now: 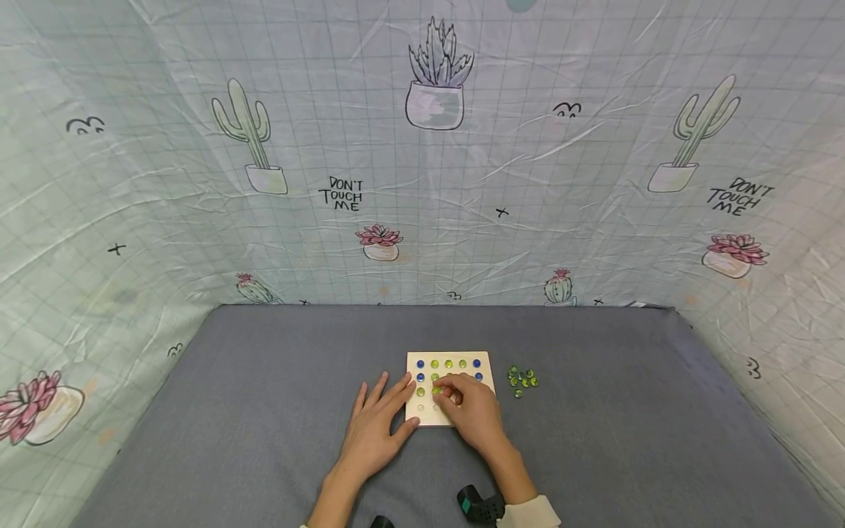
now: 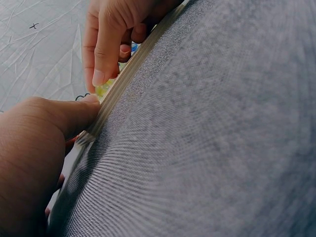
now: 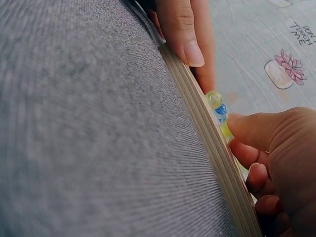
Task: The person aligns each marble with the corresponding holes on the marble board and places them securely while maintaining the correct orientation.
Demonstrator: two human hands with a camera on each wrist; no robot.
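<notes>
A pale wooden board (image 1: 428, 419) with rows of round hollows lies on the grey cloth, holding blue marbles (image 1: 477, 364) and yellow-green marbles (image 1: 449, 364). My left hand (image 1: 373, 434) rests with straight, spread fingers along the board's left side, its thumb by the near left corner. Over the board, my right hand (image 1: 477, 414) pinches a yellow-green marble (image 3: 225, 130) between thumb and forefinger, at the third row from the far side. The other right fingers are curled. That hand hides much of the board's near right part.
Several loose yellow-green marbles (image 1: 525, 381) lie in a cluster right of the board. A black device (image 1: 480, 506) is near the right wrist. Behind the grey table (image 1: 277, 367) hangs a sheet (image 1: 462, 169) printed with cacti.
</notes>
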